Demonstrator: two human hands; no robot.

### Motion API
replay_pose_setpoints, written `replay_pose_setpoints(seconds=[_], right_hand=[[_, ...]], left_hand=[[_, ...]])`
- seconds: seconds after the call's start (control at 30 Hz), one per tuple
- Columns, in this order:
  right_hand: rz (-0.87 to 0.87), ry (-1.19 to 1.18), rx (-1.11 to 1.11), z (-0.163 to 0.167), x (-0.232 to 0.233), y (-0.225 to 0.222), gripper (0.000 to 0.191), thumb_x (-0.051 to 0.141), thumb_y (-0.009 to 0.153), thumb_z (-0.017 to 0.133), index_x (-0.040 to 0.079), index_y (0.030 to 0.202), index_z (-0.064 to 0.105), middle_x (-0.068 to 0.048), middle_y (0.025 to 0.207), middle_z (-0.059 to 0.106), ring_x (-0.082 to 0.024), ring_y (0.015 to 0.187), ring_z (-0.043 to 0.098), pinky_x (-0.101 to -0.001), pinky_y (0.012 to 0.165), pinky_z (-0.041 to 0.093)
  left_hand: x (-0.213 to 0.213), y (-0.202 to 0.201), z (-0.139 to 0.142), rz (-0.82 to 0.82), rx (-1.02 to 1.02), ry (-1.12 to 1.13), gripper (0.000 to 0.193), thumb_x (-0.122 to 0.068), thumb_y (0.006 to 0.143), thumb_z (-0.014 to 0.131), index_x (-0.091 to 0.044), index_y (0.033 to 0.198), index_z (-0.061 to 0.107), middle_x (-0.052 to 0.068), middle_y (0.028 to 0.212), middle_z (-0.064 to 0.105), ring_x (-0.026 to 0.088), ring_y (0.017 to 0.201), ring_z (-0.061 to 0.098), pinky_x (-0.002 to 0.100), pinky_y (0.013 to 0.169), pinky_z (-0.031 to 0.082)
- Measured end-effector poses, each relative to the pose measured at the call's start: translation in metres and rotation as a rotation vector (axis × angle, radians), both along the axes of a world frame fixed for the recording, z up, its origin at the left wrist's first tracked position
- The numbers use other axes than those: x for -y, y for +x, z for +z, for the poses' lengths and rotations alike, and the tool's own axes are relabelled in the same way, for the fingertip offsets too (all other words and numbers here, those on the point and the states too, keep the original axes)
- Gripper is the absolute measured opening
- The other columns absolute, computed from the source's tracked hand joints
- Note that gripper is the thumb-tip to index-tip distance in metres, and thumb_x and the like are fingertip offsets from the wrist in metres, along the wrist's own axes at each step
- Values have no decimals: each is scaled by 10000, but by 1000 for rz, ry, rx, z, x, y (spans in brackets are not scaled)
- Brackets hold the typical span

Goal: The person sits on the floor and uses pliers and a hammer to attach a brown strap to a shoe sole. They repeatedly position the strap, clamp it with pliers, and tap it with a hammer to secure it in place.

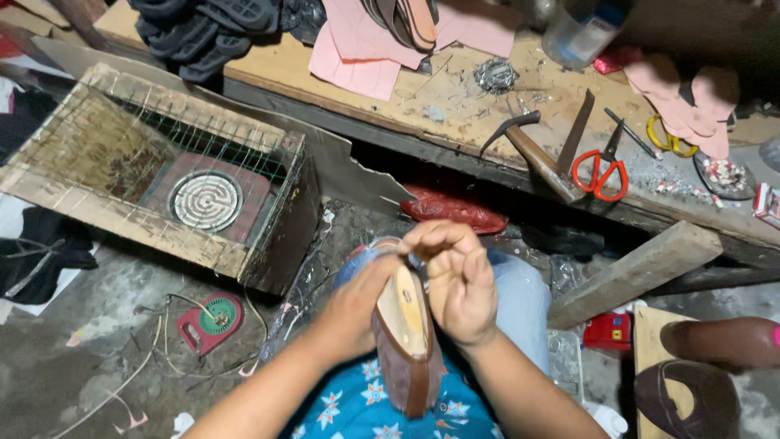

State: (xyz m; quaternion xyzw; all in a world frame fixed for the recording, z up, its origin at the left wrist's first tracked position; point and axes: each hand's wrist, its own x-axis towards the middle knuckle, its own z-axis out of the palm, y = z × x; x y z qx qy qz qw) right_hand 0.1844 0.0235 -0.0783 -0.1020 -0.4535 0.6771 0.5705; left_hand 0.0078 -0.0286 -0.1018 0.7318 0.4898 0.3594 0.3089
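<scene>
Shoe upper (406, 341) of brown leather, stretched over a pale wooden last, lies sole-side up over the person's lap, its toe end pointing toward the bench (455, 106). Left hand (353, 313) is closed along the left flank of the shoe, thumb lying on the edge of the pale sole face. Right hand (457, 280) is curled tightly over the far end of the shoe, fingers bunched and pinching the leather edge there; whether it also grips a small tool cannot be told.

Surroundings noted:
- Hammer (532, 154) with wooden handle rests on the bench, head toward the far side, just beside the orange-handled scissors (600, 172).
- Yellow-handled scissors (668, 136) lie farther right, partly under pink cut pieces (691, 97).
- Pink sheet material (366, 49) lies at the back of the bench, near a stack of dark soles (203, 28).
- Clear plastic bottle (578, 31) stands at the bench's far edge.
- Wire-topped wooden box (162, 171) on the floor at left contains a coil heater (205, 199).
- Wooden plank (634, 272) leans below the bench at right.
- Second brown shoe (691, 398) sits at lower right, well apart from the hands.
</scene>
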Motion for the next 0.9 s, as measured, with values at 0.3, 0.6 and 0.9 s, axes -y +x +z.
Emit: replay_pose_setpoints(seconds=[0.3, 0.6, 0.9], right_hand=[[-145, -251, 234, -58, 4, 53, 544, 460, 1140, 347, -27, 1131, 589, -196, 1078, 678, -284, 1003, 655, -446, 967, 511], [-201, 315, 631, -6, 30, 47, 480, 282, 1002, 610, -36, 1342, 490, -177, 1315, 550, -267, 1285, 529, -385, 1147, 381], [-354, -79, 848, -1, 15, 5, 337, 128, 880, 736, 11, 1175, 620, -59, 1042, 723, -110, 822, 696, -272, 726, 592]], left_hand=[[-43, -12, -2, 54, 64, 251, 911, -196, 734, 851, -104, 1495, 358, 187, 1440, 567, 413, 1333, 561, 533, 1149, 393], [-29, -1, 15, 152, 96, -112, 1098, -263, 727, 850, -54, 1579, 190, 225, 1344, 628, 406, 1233, 628, 427, 1004, 513], [16, 13, 52, -25, 499, -333, 1128, -209, 755, 799, -34, 1623, 99, 207, 1535, 481, 314, 1422, 511, 396, 1139, 407]])
